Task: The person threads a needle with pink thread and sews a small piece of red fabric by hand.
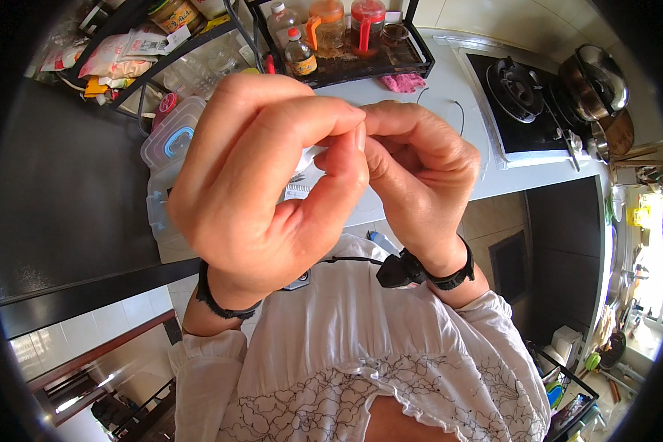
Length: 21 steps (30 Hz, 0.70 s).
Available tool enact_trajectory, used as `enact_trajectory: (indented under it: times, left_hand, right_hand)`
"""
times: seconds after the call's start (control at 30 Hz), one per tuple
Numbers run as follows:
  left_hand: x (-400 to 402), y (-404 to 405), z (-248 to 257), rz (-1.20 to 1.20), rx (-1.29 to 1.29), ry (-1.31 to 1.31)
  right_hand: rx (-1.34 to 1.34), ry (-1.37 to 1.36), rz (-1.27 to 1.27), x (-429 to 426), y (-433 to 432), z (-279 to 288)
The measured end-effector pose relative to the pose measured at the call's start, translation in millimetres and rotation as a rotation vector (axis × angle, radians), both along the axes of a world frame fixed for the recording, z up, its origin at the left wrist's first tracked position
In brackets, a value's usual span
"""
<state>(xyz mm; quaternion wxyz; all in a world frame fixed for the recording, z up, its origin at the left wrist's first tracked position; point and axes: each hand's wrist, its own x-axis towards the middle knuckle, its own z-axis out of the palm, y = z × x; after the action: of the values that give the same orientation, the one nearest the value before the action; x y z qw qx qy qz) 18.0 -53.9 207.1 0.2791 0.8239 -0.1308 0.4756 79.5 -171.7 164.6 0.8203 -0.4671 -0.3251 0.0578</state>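
My left hand (265, 182) and my right hand (420, 166) are raised close to the camera, in front of my chest. Thumb and forefinger are pinched together on each, and the fingertips of both hands meet. Whatever may be between the tips is too small or too hidden to make out. Part of a white object (308, 158) shows through the gap between my left thumb and forefinger; whether it is held or lies behind cannot be told. Below that gap, a spiral-bound notepad (297, 191) is partly visible on the white countertop (475, 185).
Clear plastic boxes (166, 141) stand left, beside a dark surface (72, 193). A black rack (337, 77) holds jugs and bottles behind my hands. Near it are a pink cloth (403, 82) and thin dark strands (462, 113). A gas hob (511, 91) with a steel pot (594, 83) is right.
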Motion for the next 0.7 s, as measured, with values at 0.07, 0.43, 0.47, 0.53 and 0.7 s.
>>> enact_trajectory:
  times: [0.07,0.43,0.47,0.53,0.7]
  left_hand:
    - [0.1,0.0,0.4,-0.003,0.004,-0.009]
    - [5.4,15.7,-8.1,-0.239,-0.291,0.239]
    - [7.9,13.4,-13.3,-0.393,-0.669,0.311]
    - [11.0,20.0,-15.1,-0.676,-1.116,0.427]
    - [4.2,58.9,-49.5,-0.684,-1.286,0.442]
  right_hand:
    - [-0.004,-0.005,-0.001,-0.9,-0.2,0.4]
    - [-0.282,-0.458,-0.191,18.9,-5.2,-0.5]
    - [-0.326,-0.356,-0.181,22.4,-5.3,-2.3]
    - [-0.269,-0.18,-0.146,36.2,-12.4,-12.2]
    - [-0.128,0.091,-0.084,76.7,-38.5,-35.6]
